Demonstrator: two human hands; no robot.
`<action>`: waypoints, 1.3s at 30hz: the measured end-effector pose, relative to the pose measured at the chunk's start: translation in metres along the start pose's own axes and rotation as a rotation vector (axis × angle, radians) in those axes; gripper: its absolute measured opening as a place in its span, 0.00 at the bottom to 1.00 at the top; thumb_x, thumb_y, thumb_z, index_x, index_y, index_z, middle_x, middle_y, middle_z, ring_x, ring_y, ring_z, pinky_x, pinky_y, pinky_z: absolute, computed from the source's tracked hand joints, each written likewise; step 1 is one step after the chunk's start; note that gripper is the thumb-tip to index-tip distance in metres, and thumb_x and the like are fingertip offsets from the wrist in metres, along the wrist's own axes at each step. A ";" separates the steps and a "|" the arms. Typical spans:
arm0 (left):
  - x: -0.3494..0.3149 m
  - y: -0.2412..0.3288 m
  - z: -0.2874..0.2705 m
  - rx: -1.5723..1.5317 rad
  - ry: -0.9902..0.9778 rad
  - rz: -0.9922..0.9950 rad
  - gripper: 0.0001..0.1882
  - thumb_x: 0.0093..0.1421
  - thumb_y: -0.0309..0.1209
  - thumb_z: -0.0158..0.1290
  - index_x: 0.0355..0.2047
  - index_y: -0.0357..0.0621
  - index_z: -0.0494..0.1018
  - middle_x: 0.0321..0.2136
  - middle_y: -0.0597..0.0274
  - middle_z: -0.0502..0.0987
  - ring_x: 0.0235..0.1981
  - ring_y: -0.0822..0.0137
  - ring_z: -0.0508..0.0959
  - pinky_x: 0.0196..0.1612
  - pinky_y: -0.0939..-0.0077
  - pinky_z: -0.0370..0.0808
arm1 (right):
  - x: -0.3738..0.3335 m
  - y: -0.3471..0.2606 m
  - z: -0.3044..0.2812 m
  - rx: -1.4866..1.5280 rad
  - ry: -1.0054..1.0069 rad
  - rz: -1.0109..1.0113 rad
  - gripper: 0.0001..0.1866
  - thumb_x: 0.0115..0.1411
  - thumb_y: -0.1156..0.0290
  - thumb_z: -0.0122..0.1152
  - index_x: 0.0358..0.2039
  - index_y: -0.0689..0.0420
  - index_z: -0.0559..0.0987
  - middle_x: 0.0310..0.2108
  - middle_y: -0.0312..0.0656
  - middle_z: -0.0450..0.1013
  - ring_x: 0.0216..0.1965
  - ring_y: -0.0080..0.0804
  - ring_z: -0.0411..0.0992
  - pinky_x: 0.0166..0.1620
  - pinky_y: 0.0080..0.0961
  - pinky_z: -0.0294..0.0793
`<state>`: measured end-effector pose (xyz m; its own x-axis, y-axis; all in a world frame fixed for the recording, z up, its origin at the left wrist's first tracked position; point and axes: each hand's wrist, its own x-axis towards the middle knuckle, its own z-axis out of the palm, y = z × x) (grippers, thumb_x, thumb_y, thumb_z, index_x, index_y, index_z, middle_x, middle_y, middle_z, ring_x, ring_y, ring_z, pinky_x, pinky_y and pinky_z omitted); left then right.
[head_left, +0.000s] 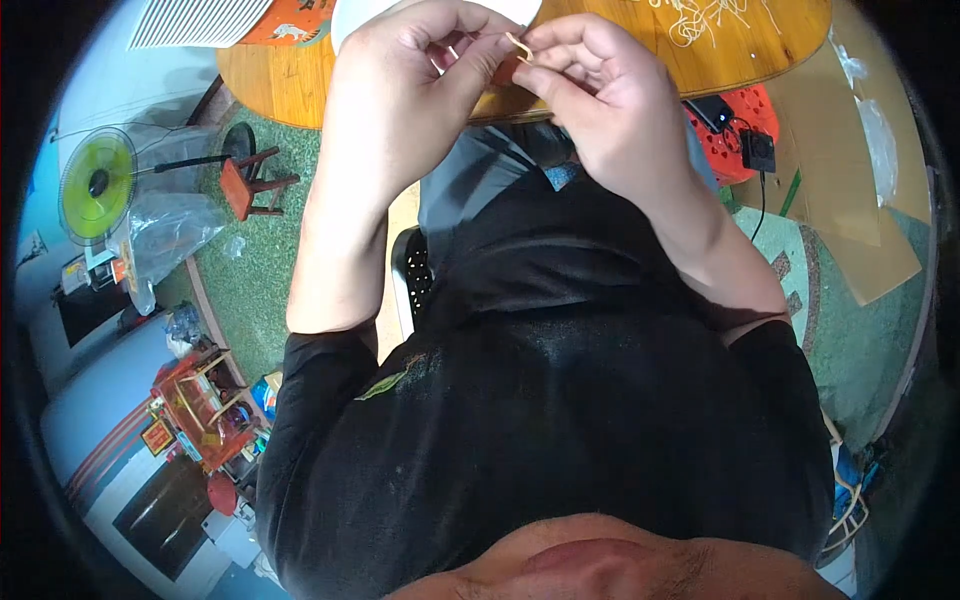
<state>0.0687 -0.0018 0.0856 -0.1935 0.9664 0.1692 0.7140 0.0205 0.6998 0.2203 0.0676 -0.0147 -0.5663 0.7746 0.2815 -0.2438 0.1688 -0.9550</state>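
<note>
Above the near edge of a round wooden table (270, 82), my two hands meet around a short pale-yellow cord (519, 44). My left hand (405, 85) pinches one end between thumb and fingers. My right hand (610, 90) grips the cord from the other side, its thumb and index finger close together. A small bend of the cord shows between the fingertips; the rest is hidden by the fingers. Behind my left hand is a round white dish-like thing (352, 12), partly covered. A loose tangle of similar pale cords (700, 20) lies on the table to the right.
An orange printed sheet (292, 25) and a white ribbed thing (200, 20) are at the far left. A green fan (97, 185) and a small red stool (240, 188) stand on the left. To the right are a red perforated seat (745, 105) bearing black devices, and cardboard (850, 160).
</note>
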 end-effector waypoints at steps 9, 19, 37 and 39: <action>-0.002 0.002 0.000 -0.043 0.013 -0.035 0.06 0.61 0.17 0.60 0.38 0.34 0.82 0.30 0.58 0.81 0.28 0.72 0.80 0.33 0.79 0.75 | 0.047 -0.031 -0.038 -0.248 -0.042 -0.954 0.03 0.57 0.79 0.66 0.31 0.63 0.79 0.27 0.46 0.77 0.29 0.40 0.77 0.34 0.32 0.75; -0.001 0.001 -0.006 -0.045 -0.021 0.016 0.05 0.64 0.23 0.62 0.40 0.37 0.82 0.28 0.63 0.81 0.28 0.74 0.75 0.31 0.78 0.72 | 0.073 -0.052 -0.025 -0.325 -0.196 -0.908 0.02 0.57 0.75 0.63 0.30 0.59 0.80 0.26 0.45 0.75 0.30 0.46 0.75 0.35 0.34 0.74; 0.009 0.000 -0.006 -0.409 -0.084 -0.282 0.03 0.65 0.20 0.59 0.33 0.33 0.79 0.27 0.66 0.82 0.27 0.79 0.78 0.33 0.83 0.77 | 0.000 -0.062 0.005 -0.692 0.241 -0.498 0.07 0.51 0.81 0.71 0.28 0.60 0.79 0.30 0.44 0.71 0.29 0.39 0.71 0.34 0.32 0.69; 0.007 -0.006 -0.006 -0.448 -0.085 -0.269 0.02 0.65 0.20 0.59 0.34 0.33 0.79 0.29 0.65 0.82 0.28 0.79 0.79 0.34 0.83 0.77 | 0.002 -0.062 0.009 -0.645 0.231 -0.463 0.07 0.51 0.81 0.71 0.29 0.60 0.80 0.29 0.45 0.72 0.29 0.40 0.72 0.33 0.33 0.69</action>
<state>0.0593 0.0038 0.0867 -0.2612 0.9600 -0.1009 0.2861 0.1768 0.9417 0.2273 0.0533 0.0464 -0.3266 0.6344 0.7006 0.1270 0.7640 -0.6326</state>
